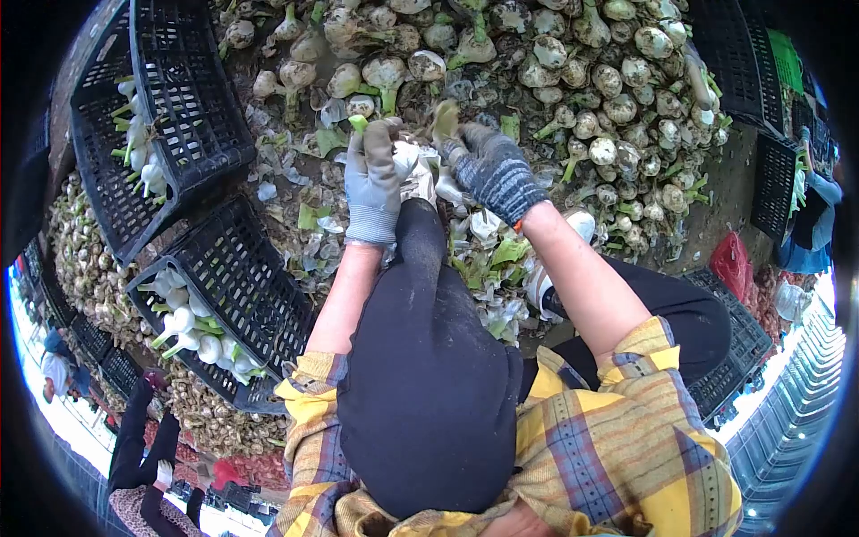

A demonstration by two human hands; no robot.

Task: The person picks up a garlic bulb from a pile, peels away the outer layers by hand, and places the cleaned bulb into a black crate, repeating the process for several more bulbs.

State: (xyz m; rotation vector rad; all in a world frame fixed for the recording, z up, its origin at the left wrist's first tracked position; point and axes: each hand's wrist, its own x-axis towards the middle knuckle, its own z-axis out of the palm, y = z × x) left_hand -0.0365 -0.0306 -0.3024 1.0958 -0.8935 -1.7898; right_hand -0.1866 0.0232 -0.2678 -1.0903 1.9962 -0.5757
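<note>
Within curled left fingers [379, 159], garlic [405, 159]

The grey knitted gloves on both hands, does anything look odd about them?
Yes, they look mismatched: the left hand wears a pale grey knitted glove with a plain cuff, the right hand a darker grey knitted glove with a striped cuff.

You are wearing yellow plaid shirt [573, 447] lined blue and maroon, black trousers [425, 385]. Your left hand [372, 179]: showing pale-grey glove [372, 219]; right hand [492, 170]: charcoal glove [512, 186], lighter stripes. Held bulb [405, 159] showing white; piled garlic [604, 81] showing brown-stained white; crates [234, 277] showing black.
</note>
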